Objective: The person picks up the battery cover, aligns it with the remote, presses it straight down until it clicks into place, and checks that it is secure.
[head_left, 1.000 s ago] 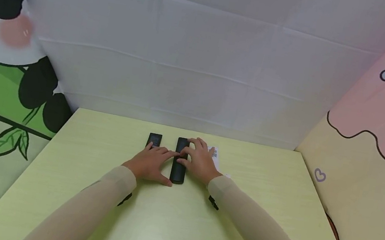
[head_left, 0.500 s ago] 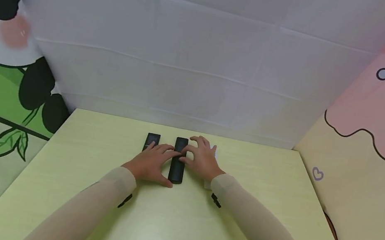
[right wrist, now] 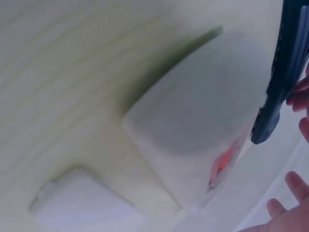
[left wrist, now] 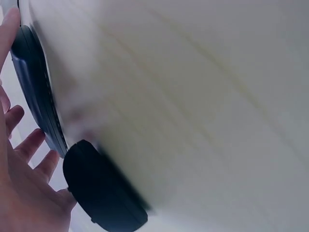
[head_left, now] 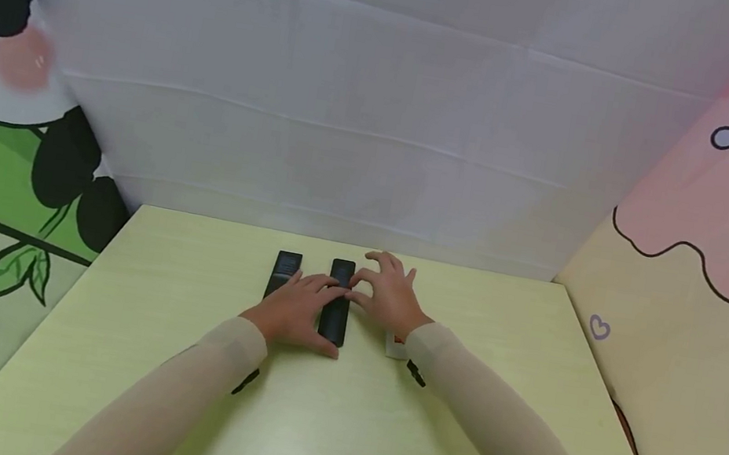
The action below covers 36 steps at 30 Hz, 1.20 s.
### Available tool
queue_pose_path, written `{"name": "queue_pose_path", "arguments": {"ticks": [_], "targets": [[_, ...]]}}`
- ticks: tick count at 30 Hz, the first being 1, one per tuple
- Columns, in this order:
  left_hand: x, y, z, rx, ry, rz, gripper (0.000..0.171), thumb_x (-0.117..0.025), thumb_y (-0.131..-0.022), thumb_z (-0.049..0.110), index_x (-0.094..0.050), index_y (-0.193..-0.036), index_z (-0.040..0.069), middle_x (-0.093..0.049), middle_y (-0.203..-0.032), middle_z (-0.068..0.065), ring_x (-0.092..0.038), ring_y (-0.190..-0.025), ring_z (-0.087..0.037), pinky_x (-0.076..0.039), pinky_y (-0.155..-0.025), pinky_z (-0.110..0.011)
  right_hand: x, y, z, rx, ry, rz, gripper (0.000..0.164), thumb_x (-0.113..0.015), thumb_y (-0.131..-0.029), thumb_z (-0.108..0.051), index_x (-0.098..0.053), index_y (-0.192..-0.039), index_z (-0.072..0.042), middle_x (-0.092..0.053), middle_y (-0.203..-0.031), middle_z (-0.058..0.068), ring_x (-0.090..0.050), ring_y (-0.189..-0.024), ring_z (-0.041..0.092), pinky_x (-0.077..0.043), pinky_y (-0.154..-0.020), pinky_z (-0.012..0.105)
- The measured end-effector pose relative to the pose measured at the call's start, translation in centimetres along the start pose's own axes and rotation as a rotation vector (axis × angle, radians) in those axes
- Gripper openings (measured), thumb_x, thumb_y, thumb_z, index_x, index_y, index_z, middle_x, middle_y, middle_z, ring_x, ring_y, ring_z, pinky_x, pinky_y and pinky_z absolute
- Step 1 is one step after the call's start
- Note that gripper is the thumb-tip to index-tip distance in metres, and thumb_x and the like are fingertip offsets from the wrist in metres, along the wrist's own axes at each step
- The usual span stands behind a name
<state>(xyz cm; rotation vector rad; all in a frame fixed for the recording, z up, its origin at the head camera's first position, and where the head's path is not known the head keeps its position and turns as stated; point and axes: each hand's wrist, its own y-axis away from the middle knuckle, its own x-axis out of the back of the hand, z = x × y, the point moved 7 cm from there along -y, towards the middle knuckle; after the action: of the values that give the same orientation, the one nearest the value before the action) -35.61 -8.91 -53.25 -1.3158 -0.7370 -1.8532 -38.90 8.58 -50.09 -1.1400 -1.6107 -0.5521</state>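
A black remote control (head_left: 333, 322) lies lengthwise at mid-table. My left hand (head_left: 301, 309) spans it, fingertips on its upper part and thumb by its near end; in the left wrist view, the thumb reaches the end of the remote control (left wrist: 38, 92). My right hand (head_left: 393, 296) bends thumb and forefinger against its right edge, and in the right wrist view these fingertips touch the side of the remote control (right wrist: 287, 72). Its other fingers are spread. A second black remote control (head_left: 284, 266) with printed marks lies partly under my left hand; it appears as a dark block (left wrist: 101, 188) below.
A white box (right wrist: 193, 111) with a red patch lies under my right forearm and hand; its near edge (head_left: 397, 350) shows in the head view. Another white object (right wrist: 82, 203) is beside it. The pale table (head_left: 332, 429) ends at a white cloth wall (head_left: 384, 103), with printed side walls.
My right hand has shifted slightly right and up, exposing the white box's near end. My left hand has moved a little right relative to the remote control. The head view turns slightly.
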Motion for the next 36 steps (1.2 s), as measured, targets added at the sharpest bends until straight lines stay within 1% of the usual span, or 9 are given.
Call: {"name": "queue_pose_path", "arguments": {"ticks": [3,6,8,14,17,25,32,36], "targets": [[0.0,-0.1,0.3,-0.001,-0.003,0.009,0.116,-0.092,-0.086,0.081,-0.051,-0.179,0.025,-0.051,-0.184,-0.014,-0.043,-0.177,-0.041,-0.022,-0.147,-0.081,0.5,0.1,0.2,-0.004,0.003,-0.006,0.021,-0.084,-0.112,-0.042,-0.087,-0.122,-0.024,-0.054,-0.178,0.016,-0.039,-0.176,0.048,-0.023,-0.13,0.103],[-0.2,-0.4,0.6,-0.005,-0.021,0.008,0.114,-0.09,-0.087,0.082,-0.05,-0.18,0.03,-0.052,-0.183,-0.012,-0.042,-0.177,-0.04,-0.021,-0.148,-0.08,0.8,0.3,0.7,-0.012,0.007,-0.014,0.024,-0.084,-0.112,-0.044,-0.087,-0.123,-0.023,-0.053,-0.179,0.015,-0.039,-0.176,0.047,-0.022,-0.13,0.103],[-0.3,-0.5,0.9,-0.011,-0.035,0.007,0.113,-0.09,-0.088,0.083,-0.05,-0.18,0.03,-0.053,-0.182,-0.011,-0.041,-0.178,-0.04,-0.02,-0.148,-0.079,1.0,0.5,1.0,-0.018,0.008,-0.02,0.025,-0.084,-0.111,-0.045,-0.087,-0.124,-0.023,-0.053,-0.179,0.015,-0.038,-0.177,0.046,-0.021,-0.131,0.102],[-0.5,-0.9,1.5,-0.035,-0.055,0.013,0.111,-0.088,-0.089,0.084,-0.055,-0.177,0.026,-0.052,-0.182,-0.012,-0.041,-0.177,-0.041,-0.02,-0.149,-0.078,1.3,1.0,2.5,-0.04,0.027,-0.026,0.022,-0.084,-0.112,-0.045,-0.087,-0.122,-0.026,-0.051,-0.181,0.014,-0.038,-0.177,0.047,-0.021,-0.131,0.102],[-0.7,-1.1,1.7,-0.043,-0.073,0.005,0.11,-0.086,-0.091,0.085,-0.054,-0.178,0.026,-0.051,-0.183,-0.012,-0.041,-0.178,-0.041,-0.02,-0.149,-0.078,1.6,1.3,3.0,-0.054,0.031,-0.031,0.021,-0.084,-0.112,-0.043,-0.087,-0.122,-0.025,-0.051,-0.182,0.014,-0.037,-0.178,0.047,-0.021,-0.132,0.101],[-1.4,-1.9,2.2,-0.047,-0.067,0.016,0.111,-0.085,-0.09,0.087,-0.054,-0.177,0.026,-0.05,-0.185,-0.013,-0.039,-0.179,-0.039,-0.018,-0.15,-0.077,2.2,1.9,4.0,-0.069,0.046,-0.027,0.02,-0.084,-0.112,-0.044,-0.086,-0.122,-0.026,-0.051,-0.181,0.013,-0.038,-0.177,0.046,-0.022,-0.132,0.101],[-1.4,-2.6,3.1,-0.05,-0.034,0.021,0.113,-0.087,-0.088,0.087,-0.054,-0.178,0.027,-0.05,-0.185,-0.012,-0.037,-0.18,-0.04,-0.016,-0.15,-0.077,2.8,2.3,4.8,-0.073,0.035,-0.022,0.018,-0.084,-0.112,-0.043,-0.086,-0.121,-0.027,-0.051,-0.181,0.013,-0.038,-0.177,0.047,-0.02,-0.132,0.102],[-1.7,-3.1,3.3,-0.062,-0.041,0.039,0.113,-0.086,-0.088,0.089,-0.054,-0.178,0.028,-0.051,-0.184,-0.01,-0.038,-0.18,-0.039,-0.017,-0.149,-0.078,3.1,2.6,5.4,-0.08,0.035,-0.011,0.019,-0.084,-0.112,-0.043,-0.086,-0.122,-0.027,-0.051,-0.182,0.014,-0.039,-0.177,0.048,-0.02,-0.131,0.102]]}}
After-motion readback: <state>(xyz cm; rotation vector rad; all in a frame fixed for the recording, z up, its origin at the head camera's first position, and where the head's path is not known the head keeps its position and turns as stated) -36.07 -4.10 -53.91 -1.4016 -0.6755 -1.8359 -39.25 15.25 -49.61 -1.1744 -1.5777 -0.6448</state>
